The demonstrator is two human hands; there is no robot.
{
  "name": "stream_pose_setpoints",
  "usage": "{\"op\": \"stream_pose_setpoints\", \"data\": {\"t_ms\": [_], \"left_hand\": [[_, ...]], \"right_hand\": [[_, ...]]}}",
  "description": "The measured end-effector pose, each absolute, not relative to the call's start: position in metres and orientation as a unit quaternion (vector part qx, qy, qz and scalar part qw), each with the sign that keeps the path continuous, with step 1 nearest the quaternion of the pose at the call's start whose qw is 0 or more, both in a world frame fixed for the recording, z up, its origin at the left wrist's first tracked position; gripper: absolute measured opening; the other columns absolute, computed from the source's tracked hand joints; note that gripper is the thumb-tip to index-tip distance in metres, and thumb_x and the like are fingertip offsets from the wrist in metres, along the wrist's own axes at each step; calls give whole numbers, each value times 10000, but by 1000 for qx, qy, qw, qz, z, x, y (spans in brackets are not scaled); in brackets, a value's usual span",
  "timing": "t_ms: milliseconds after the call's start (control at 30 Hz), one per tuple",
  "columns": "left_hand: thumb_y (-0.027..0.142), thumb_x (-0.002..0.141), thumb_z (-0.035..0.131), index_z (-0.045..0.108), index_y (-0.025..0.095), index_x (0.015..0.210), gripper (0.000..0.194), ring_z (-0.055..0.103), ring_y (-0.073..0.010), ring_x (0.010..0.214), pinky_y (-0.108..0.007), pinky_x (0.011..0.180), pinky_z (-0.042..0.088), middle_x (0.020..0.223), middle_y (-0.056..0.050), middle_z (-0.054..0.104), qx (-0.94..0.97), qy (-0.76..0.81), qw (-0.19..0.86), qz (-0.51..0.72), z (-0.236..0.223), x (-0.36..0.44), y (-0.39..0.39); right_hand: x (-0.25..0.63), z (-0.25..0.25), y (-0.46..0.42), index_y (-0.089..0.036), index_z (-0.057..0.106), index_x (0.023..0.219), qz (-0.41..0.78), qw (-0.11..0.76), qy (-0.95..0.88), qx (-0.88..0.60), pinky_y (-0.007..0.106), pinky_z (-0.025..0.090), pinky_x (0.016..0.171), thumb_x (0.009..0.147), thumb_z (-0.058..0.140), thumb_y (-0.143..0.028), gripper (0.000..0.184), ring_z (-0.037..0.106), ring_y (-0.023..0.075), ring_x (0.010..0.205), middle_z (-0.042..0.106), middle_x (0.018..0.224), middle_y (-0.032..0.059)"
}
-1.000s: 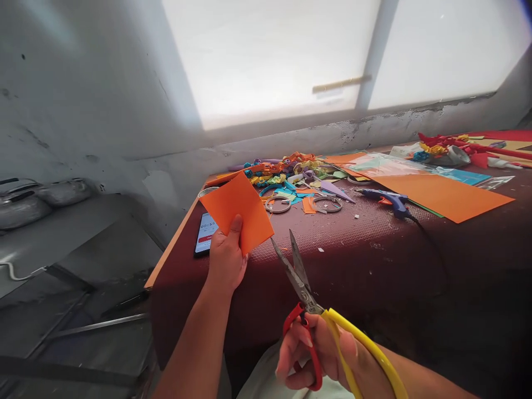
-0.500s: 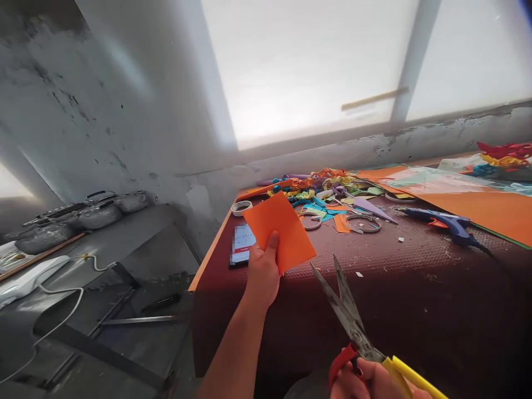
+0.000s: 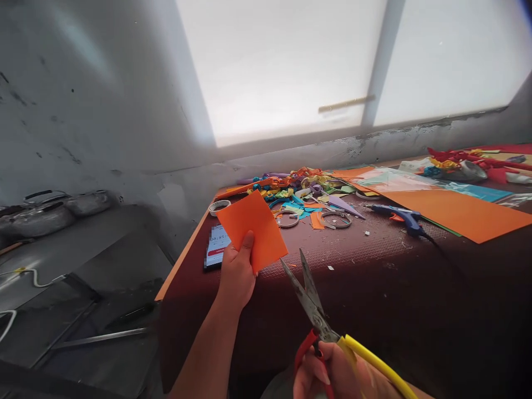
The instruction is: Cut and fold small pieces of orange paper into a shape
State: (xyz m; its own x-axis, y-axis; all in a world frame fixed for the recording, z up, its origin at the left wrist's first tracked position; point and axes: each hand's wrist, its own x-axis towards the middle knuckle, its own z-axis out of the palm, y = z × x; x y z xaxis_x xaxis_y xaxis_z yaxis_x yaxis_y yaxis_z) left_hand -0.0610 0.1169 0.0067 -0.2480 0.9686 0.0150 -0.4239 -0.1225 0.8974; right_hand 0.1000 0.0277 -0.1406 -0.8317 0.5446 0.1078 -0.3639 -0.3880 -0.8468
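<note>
My left hand (image 3: 238, 272) pinches a square of orange paper (image 3: 254, 224) between thumb and fingers, tilted above the dark red table (image 3: 366, 299). In my right hand (image 3: 328, 370) is a pair of scissors (image 3: 312, 311) with one red and one yellow handle. Their blades are spread, and the tips point up at the lower right corner of the paper, close to it. Partly behind my left hand lies a phone (image 3: 215, 249) with a lit screen.
A roll of tape (image 3: 219, 207) sits near the table's left edge. Paper scraps (image 3: 305, 191) are heaped at the back, with ring-shaped pieces (image 3: 336, 220) in front. Toward the right lie a blue glue gun (image 3: 401, 217) and large orange sheets (image 3: 469, 213). Pots (image 3: 45, 219) stand on a metal surface at left.
The view has swung to the right, so everything sits further left. My scissors have come closer to the orange paper's lower corner, still with blades apart. My left hand keeps its hold.
</note>
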Motion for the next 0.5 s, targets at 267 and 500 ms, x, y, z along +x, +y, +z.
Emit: {"op": "stream_pose_setpoints", "data": {"t_ms": [267,500], "left_hand": [[428,569,959,611,194,881,523,444,-39,423,-172,334,336,702,89,595,312,411,511,688,9,-59,118],[395,562,967,635,187,873,501,498,-56,468,-177,335,322,739,64,641,326,395,511,690,8,-59,118]], "right_hand": [[137,-67,16,-215,424,873,838,286,-456,-91,405,480,933,798,639,-834,660,650,315,1123,702,1091,170],[139,-59,15,-215,427,909,848,296,-431,-84,445,473,975,850,631,-781,605,649,303,1130,692,1093,168]]}}
